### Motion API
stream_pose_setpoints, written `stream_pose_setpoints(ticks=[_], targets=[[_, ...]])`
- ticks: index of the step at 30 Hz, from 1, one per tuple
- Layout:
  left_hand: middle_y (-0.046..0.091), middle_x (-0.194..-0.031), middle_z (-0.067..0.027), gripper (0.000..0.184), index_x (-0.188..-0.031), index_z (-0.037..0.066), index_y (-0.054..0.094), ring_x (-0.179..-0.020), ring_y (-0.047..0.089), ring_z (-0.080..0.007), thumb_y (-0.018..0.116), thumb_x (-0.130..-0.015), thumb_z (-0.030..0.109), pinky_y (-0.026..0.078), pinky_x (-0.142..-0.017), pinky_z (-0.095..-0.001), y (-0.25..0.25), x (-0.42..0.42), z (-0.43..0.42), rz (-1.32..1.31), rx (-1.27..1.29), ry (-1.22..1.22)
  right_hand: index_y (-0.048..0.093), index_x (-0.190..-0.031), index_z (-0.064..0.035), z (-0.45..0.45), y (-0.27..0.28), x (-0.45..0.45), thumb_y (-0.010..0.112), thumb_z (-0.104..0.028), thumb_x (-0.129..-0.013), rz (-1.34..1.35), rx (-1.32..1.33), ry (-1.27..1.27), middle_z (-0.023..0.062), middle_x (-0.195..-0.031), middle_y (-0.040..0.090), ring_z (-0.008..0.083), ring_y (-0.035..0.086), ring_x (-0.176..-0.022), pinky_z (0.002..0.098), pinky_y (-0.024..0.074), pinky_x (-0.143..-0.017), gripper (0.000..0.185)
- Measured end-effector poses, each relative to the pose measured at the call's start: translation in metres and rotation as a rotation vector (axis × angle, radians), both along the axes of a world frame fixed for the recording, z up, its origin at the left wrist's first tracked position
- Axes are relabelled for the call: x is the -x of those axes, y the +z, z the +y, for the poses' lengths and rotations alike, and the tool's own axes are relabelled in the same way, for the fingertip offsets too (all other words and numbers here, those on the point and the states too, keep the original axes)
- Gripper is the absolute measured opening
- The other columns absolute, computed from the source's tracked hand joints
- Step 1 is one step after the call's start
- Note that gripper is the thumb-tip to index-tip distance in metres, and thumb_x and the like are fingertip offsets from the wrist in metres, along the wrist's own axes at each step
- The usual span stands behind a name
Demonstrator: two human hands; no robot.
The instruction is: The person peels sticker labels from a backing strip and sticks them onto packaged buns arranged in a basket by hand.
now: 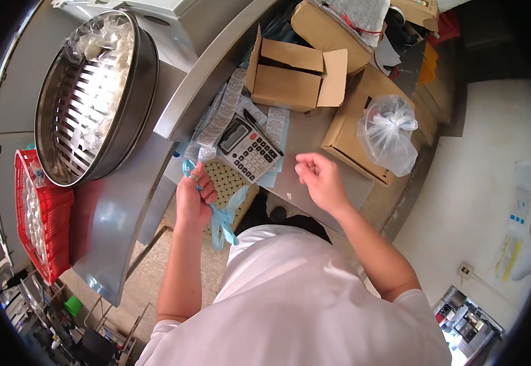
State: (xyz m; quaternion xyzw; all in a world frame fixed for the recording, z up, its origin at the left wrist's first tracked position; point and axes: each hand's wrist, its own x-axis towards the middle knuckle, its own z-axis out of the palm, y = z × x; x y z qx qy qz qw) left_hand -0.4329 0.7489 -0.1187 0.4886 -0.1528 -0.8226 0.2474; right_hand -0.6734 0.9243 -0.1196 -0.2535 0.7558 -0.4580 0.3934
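My left hand (194, 196) is closed around a crumpled light-blue plastic bag (223, 224). Part of the bag pokes out above the fingers, and loose strips hang below the fist. A calculator (250, 149) with a grey body lies just beyond this hand, on printed paper slips (221, 111) and light-blue sheets. Over the counter to the right, my right hand (321, 182) hangs with its fingers curled in, and nothing shows in them. A black pen (254, 122) rests by the calculator's upper edge.
An open cardboard box (290, 79) stands behind the calculator. A knotted clear plastic bag (389, 135) sits on another carton (363, 137) at right. At left are a round metal steamer (146, 79) holding pale items and a red basket (55, 207). A woven stool seat (226, 183) is below.
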Motion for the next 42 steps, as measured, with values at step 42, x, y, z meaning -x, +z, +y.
stream_pose_setpoints(ticks=[42], targets=[[0.056, -0.073, 0.0016, 0.032, -0.110, 0.004, 0.059, -0.050, 0.041, -0.0061, 0.076, -0.094, 0.025, 0.030, -0.042, -0.0250, -0.033, 0.041, 0.126, -0.247, 0.210, -0.447, 0.062, -0.094, 0.0014, 0.063, -0.016, -0.011, 0.066, -0.001, -0.082, 0.129, 0.043, -0.406, 0.0085, -0.086, 0.068, 0.0154, 0.065, -0.074, 0.0313, 0.0533, -0.063, 0.013]])
